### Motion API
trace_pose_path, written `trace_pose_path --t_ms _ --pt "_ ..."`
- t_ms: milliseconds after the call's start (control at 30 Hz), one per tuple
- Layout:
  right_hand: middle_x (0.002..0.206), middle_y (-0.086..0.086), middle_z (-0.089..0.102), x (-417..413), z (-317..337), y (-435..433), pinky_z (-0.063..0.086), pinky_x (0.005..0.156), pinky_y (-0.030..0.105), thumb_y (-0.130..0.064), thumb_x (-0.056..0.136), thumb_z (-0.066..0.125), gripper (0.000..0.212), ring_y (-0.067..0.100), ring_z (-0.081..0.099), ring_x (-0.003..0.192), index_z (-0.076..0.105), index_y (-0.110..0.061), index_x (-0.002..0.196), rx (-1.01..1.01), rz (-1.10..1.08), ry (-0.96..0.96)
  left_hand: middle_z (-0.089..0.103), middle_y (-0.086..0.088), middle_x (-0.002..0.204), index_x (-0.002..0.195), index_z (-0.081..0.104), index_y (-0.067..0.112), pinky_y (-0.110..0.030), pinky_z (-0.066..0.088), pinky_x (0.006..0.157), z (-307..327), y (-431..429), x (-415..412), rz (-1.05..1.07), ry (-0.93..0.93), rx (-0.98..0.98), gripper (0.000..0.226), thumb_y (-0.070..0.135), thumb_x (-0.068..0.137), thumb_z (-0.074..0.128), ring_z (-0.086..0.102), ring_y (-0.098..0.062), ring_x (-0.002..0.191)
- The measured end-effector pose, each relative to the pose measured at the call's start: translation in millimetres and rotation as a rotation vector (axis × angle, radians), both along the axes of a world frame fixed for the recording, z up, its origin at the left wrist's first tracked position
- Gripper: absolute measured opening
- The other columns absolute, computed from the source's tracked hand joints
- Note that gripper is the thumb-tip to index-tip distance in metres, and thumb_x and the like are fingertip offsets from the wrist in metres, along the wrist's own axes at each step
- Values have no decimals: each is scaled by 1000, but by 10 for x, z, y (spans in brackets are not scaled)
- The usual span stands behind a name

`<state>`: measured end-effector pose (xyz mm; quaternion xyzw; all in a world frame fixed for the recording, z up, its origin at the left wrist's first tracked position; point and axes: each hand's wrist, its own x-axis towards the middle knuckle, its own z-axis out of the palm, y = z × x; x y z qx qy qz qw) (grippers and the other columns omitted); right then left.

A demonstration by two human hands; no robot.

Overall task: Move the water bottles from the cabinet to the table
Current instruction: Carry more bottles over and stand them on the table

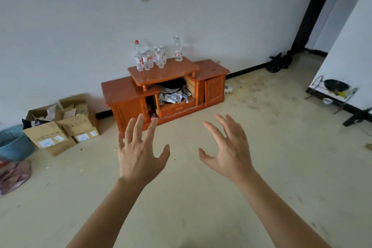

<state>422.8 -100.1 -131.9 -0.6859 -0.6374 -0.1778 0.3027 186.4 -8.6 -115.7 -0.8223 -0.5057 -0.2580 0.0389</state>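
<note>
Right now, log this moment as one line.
phase: pre-grasp | left grip: empty | right grip: empty | clear plastic water bottles: upright on orange wooden cabinet

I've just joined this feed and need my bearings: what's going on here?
A person faces a wooden cabinet by the wall, some way across the floor, both arms stretched toward it. The left hand and right hand are open and hold nothing. The water bottles stand on the cabinet's raised top shelf, most clustered at its left end, with one tall bottle apart on the right. No table is in view.
</note>
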Motion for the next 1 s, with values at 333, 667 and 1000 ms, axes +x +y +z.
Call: trace_pose_path --t_ms 333,667,1000 --pt "152 8 47 830 245 2282 41 109 60 -56 77 70 75 35 41 143 54 -25 143 -2 -28 30 33 -7 161 152 35 31 -62 28 117 237 2326 772 -28 -19 1 87 63 79 70 27 -31 150" --pt "151 9 47 2239 -149 4654 44 106 61 -52 75 74 75 36 42 142 55 -24 143 13 -7 144 37 -7 159 150 37 31 -62 32 115 -8 4588 2168 -27 56 6 94 58 70 79 31 -31 148" --pt "152 11 47 3190 38 7097 41 110 57 -47 73 75 77 36 41 142 53 -24 143 -17 171 165 34 -5 160 150 33 34 -60 31 117 170 6581 3045 146 34 -12 95 55 70 79 29 -28 148"
